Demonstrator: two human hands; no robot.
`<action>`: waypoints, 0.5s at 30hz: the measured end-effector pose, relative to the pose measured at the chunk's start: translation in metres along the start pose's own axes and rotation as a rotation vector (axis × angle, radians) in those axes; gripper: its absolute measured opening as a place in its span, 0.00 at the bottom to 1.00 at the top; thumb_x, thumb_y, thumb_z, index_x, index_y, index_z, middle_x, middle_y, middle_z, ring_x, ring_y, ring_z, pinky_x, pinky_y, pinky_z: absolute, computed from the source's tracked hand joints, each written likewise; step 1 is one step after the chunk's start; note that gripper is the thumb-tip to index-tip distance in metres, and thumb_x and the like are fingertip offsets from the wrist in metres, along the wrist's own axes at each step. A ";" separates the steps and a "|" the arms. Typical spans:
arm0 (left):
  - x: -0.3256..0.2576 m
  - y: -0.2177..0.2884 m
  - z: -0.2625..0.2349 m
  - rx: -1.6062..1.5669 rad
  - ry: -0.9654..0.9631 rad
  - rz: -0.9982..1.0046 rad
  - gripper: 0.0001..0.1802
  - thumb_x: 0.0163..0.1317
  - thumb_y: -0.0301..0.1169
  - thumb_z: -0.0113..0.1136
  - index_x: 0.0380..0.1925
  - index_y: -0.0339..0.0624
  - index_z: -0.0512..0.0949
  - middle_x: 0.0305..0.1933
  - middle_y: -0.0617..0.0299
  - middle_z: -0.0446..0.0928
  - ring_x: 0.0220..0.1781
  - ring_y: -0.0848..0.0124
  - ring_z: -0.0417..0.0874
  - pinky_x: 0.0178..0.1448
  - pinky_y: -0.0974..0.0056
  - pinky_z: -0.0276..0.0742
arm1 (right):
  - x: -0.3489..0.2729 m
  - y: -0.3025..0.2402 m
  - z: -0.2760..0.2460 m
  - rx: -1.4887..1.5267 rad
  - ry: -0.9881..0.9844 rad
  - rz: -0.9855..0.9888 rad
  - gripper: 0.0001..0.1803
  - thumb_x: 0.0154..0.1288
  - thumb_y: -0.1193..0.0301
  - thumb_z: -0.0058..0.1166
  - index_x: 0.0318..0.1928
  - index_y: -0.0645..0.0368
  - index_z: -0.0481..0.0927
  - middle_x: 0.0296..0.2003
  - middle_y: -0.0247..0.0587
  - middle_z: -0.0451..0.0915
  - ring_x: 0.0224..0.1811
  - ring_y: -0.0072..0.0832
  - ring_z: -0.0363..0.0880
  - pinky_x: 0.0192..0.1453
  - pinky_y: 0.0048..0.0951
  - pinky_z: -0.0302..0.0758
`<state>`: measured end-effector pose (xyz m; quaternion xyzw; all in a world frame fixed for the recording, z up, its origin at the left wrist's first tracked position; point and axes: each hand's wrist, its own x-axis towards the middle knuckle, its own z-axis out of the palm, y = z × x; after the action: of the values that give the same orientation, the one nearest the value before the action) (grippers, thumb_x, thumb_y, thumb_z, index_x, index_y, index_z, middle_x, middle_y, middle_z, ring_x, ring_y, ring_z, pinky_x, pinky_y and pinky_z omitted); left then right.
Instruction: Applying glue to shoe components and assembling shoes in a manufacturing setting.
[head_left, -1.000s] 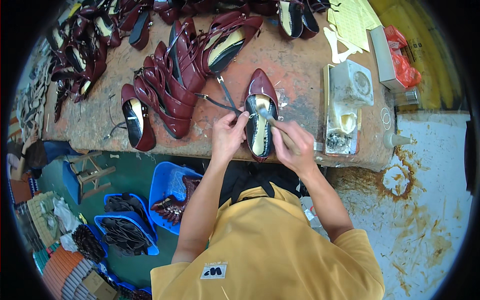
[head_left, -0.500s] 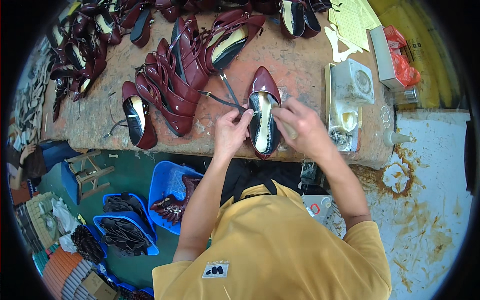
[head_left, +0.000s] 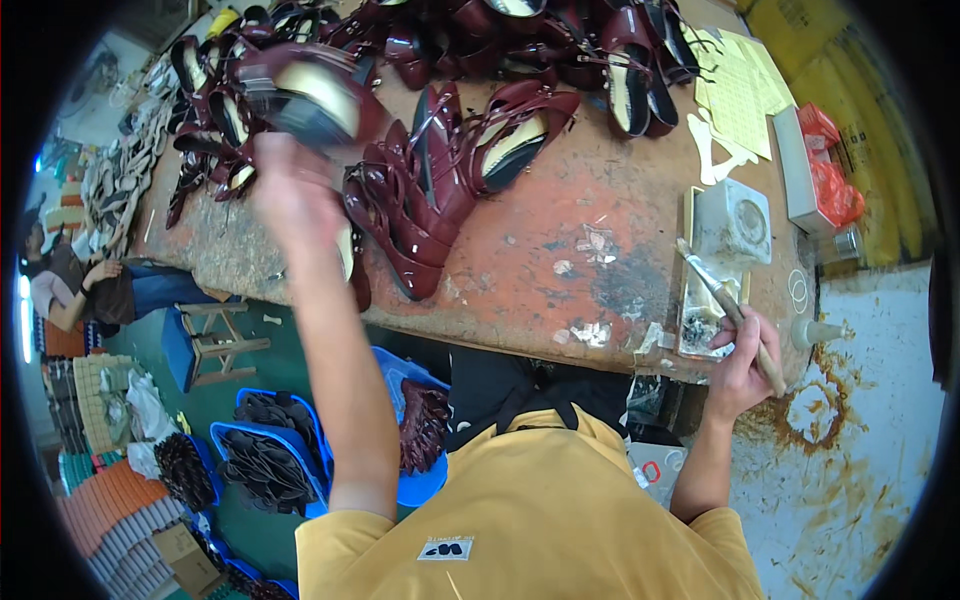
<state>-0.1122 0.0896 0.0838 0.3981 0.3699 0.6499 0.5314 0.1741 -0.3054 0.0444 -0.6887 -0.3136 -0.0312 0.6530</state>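
Note:
My left hand (head_left: pixel 295 185), smeared by motion, is raised over the left part of the bench. It grips a glossy burgundy shoe (head_left: pixel 320 95), also blurred, with its pale insole showing. My right hand (head_left: pixel 745 365) is closed round the wooden handle of a brush (head_left: pixel 715 290). The bristle end points up and left, over the glue tray (head_left: pixel 684 330) at the bench's right side. Just left of centre lie several burgundy strappy shoes (head_left: pixel 430 200) leaning together. One more shoe (head_left: pixel 358 270) is partly hidden behind my left forearm.
Piles of burgundy shoes (head_left: pixel 480 50) line the far edge of the bench (head_left: pixel 540 270). At the right stand a grey block-shaped container (head_left: pixel 732 222), a box with red plastic (head_left: pixel 825 180) and a white nozzle bottle (head_left: pixel 815 332). Blue bins (head_left: pixel 265 450) sit on the floor. A person (head_left: pixel 100 285) is at far left.
The shoe has left the bench front and is now up at the left in my left hand. My right hand has moved right with the brush, away from the shoe. The view has shifted.

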 end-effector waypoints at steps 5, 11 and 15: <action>-0.014 -0.052 0.071 0.696 -0.616 0.293 0.20 0.67 0.42 0.67 0.49 0.37 0.84 0.43 0.58 0.86 0.40 0.70 0.85 0.52 0.65 0.81 | 0.009 0.038 -0.044 -0.102 0.054 0.196 0.09 0.74 0.75 0.57 0.49 0.68 0.82 0.32 0.37 0.83 0.29 0.17 0.78 0.31 0.18 0.73; -0.037 -0.130 0.119 1.784 -0.669 0.665 0.13 0.62 0.35 0.58 0.32 0.39 0.87 0.36 0.45 0.87 0.41 0.48 0.90 0.45 0.45 0.85 | 0.021 0.073 -0.070 -0.188 0.044 0.221 0.05 0.73 0.74 0.59 0.40 0.63 0.84 0.29 0.31 0.82 0.28 0.17 0.76 0.31 0.21 0.72; -0.078 -0.120 0.130 1.469 -0.751 0.554 0.15 0.61 0.36 0.58 0.37 0.37 0.86 0.32 0.40 0.84 0.39 0.41 0.87 0.47 0.43 0.83 | 0.035 0.070 -0.067 -0.464 -0.094 0.058 0.06 0.69 0.74 0.61 0.34 0.63 0.83 0.24 0.33 0.82 0.24 0.19 0.77 0.28 0.24 0.71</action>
<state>0.0630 0.0400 0.0195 0.9039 0.3857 0.1783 0.0494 0.2596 -0.3502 0.0085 -0.8297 -0.3082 -0.0515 0.4626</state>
